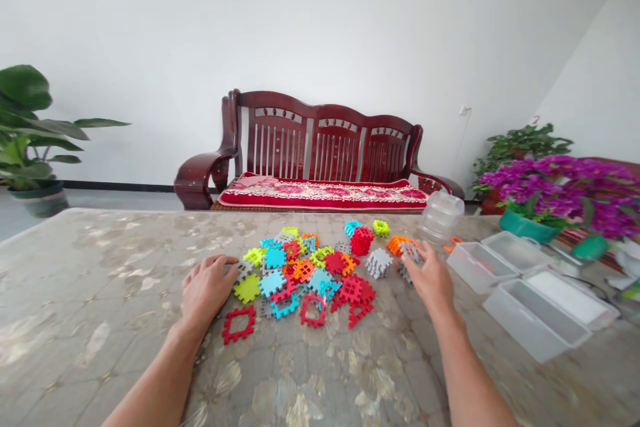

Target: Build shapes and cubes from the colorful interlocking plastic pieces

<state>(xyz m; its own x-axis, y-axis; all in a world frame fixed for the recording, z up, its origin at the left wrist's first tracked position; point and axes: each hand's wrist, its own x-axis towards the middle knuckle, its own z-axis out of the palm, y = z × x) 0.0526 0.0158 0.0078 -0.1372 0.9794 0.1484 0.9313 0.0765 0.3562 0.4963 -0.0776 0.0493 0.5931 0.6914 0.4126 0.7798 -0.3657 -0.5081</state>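
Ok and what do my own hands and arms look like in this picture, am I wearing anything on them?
Your left hand and right hand are both bare, with no gloves, and no watch or bracelet shows at either wrist. The forearms are uncovered down to the picture's lower edge, so no sleeves are visible.

Wooden bench (338, 115), red floral cushion (325, 193), potted plant (20, 147), purple flowers (565, 180)
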